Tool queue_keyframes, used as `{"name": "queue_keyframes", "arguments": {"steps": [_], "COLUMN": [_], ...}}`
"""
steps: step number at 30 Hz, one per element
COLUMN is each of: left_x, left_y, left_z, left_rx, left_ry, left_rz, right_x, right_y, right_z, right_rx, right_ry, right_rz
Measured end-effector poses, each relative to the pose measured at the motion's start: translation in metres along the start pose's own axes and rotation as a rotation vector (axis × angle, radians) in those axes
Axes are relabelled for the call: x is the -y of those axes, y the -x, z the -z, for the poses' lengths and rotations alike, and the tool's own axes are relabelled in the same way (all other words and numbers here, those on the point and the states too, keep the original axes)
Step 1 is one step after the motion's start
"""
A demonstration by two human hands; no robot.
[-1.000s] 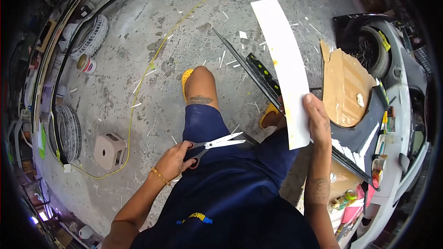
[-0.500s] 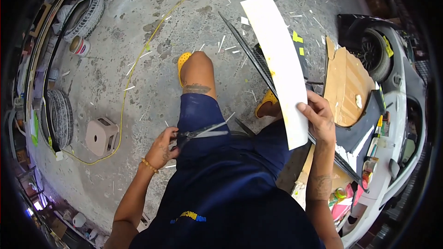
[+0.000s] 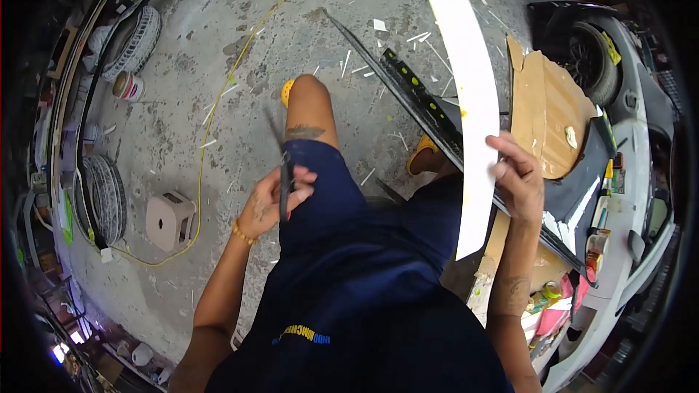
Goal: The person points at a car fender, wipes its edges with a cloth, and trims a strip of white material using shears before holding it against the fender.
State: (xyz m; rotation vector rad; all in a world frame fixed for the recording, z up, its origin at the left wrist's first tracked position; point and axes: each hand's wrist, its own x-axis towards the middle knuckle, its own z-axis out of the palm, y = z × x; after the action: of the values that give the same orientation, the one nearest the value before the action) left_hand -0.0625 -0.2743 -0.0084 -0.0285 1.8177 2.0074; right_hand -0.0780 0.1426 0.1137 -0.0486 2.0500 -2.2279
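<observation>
My left hand [image 3: 273,200] holds a pair of scissors [image 3: 285,182] above my left thigh. The scissors' blades point away from me and look blurred. Between the thumb and fingers of my right hand [image 3: 518,175] is the edge of a long, slightly curved white strip [image 3: 475,102]. The strip stands lengthwise away from me, with small yellowish marks along its left edge. Beneath it lies a long black panel [image 3: 408,98], partly hidden by the strip.
Brown cardboard [image 3: 550,109] lies at the right, beside a car part with a wheel [image 3: 586,65]. At the left are a small stool [image 3: 167,222], a can [image 3: 128,86], tires [image 3: 105,200] and a yellow cord [image 3: 202,167]. White scraps dot the floor.
The scissors have swung from pointing right to pointing away from me, and my left fingers have shifted on them. My right hand and the white strip have moved slightly right and nearer me.
</observation>
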Motion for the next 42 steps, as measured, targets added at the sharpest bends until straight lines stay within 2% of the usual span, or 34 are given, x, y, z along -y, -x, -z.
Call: {"name": "queue_keyframes", "arguments": {"steps": [2,3,4,5,8,10,14,20,23,32,42], "left_x": [-0.013,-0.021,-0.028,-0.035,-0.056,-0.063,-0.059,-0.05,-0.05,-0.045,-0.061], "left_y": [-0.017,-0.029,-0.041,-0.051,-0.079,-0.091,-0.095,-0.083,-0.08,-0.08,-0.104], "left_z": [-0.018,-0.019,-0.018,-0.018,-0.017,-0.014,-0.002,0.019,0.026,0.021,0.002], "left_rx": [0.058,0.089,0.125,0.167,0.206,0.196,0.175,0.283,0.358,0.534,0.702], "left_ry": [0.062,0.052,0.041,0.032,0.109,0.12,0.098,-0.016,-0.085,-0.223,-0.52], "left_rz": [-0.178,-0.156,-0.128,-0.096,-0.102,-0.171,-0.221,-0.073,0.016,0.126,0.047], "right_x": [0.019,0.025,0.037,0.05,0.068,0.071,0.073,0.071,0.071,0.067,0.06], "right_y": [-0.006,-0.011,-0.015,-0.023,-0.037,-0.05,-0.07,-0.095,-0.102,-0.108,-0.098], "right_z": [0.001,0.0,0.002,-0.01,-0.026,-0.028,-0.033,-0.034,-0.035,-0.033,-0.037], "right_rx": [0.009,0.018,0.011,0.062,0.063,0.083,0.151,0.215,0.265,0.325,0.411], "right_ry": [0.15,0.221,0.446,0.514,0.643,0.694,0.668,0.584,0.597,0.72,0.766], "right_rz": [0.005,0.049,0.031,0.102,0.113,0.163,0.157,0.0,-0.027,-0.069,-0.023]}}
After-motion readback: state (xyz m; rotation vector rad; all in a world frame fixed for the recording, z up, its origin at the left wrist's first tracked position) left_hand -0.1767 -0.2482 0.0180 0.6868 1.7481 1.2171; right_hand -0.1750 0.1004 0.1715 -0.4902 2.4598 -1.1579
